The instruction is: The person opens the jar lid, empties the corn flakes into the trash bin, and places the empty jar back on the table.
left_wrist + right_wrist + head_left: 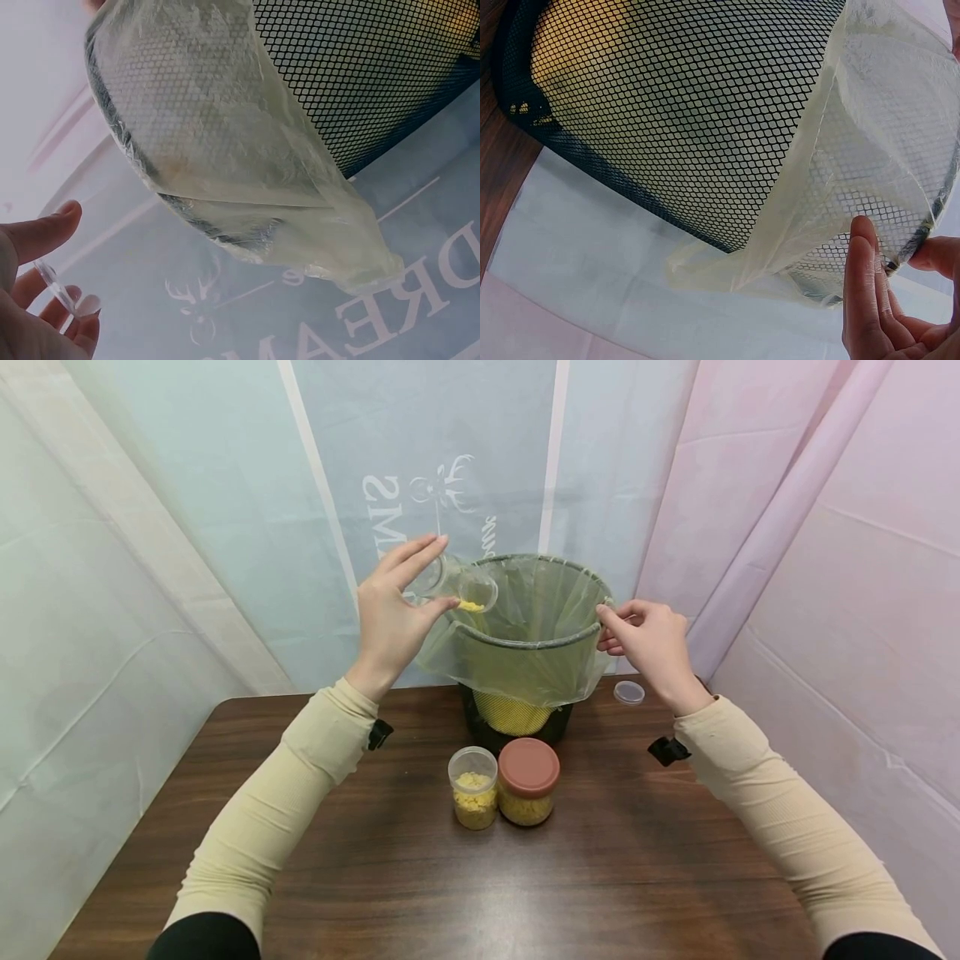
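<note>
My left hand (393, 614) grips a small clear plastic jar (478, 583) between thumb and fingers. The jar lies tipped on its side, mouth toward the bin, at the left part of the rim, with a few yellow bits near its opening. A black mesh bin (360, 67) stands lined with a thin translucent bag (517, 668), folded down over the rim. On the right side, my right hand (656, 643) pinches the bin's rim and bag; in the right wrist view its thumb and fingers (861, 292) lie on either side of that edge.
In front of the bin stand a lidless clear jar (475, 802) of yellow crumbly bits and a jar with a reddish-brown lid (528, 766), side by side. A clear round lid (629, 692) lies right of the bin on the wooden table (360, 877). Cloth walls surround the table.
</note>
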Demonstrator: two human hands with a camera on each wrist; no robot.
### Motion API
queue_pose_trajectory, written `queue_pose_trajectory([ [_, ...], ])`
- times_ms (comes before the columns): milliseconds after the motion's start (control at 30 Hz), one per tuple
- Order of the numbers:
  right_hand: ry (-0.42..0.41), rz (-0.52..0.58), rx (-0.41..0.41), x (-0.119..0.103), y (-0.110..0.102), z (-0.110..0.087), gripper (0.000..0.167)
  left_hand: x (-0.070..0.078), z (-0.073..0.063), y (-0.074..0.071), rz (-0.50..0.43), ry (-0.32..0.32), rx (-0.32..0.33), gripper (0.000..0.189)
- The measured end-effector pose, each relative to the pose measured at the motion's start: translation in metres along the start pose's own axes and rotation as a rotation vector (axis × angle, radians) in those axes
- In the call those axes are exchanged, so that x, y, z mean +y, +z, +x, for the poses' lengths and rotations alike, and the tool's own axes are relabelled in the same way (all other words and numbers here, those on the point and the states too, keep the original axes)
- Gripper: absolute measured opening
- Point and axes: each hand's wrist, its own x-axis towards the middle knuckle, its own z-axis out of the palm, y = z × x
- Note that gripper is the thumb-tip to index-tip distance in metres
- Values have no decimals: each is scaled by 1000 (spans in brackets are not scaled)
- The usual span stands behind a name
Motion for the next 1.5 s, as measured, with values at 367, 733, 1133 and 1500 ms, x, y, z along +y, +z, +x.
queue_pose_trajectory([
  [367, 11, 1, 8, 3, 0, 0, 54, -3, 5, 1, 53, -148, -19, 68],
  [733, 11, -1, 7, 3, -1, -1, 53, -6, 7, 5, 24, -306, -32, 70],
  [1133, 15, -6, 9, 3, -1, 0, 53, -14, 18, 12, -99, -579, -44, 65],
  [1500, 13, 3, 3, 1, -1, 0, 54, -8, 15, 22, 25, -354, -89, 67],
])
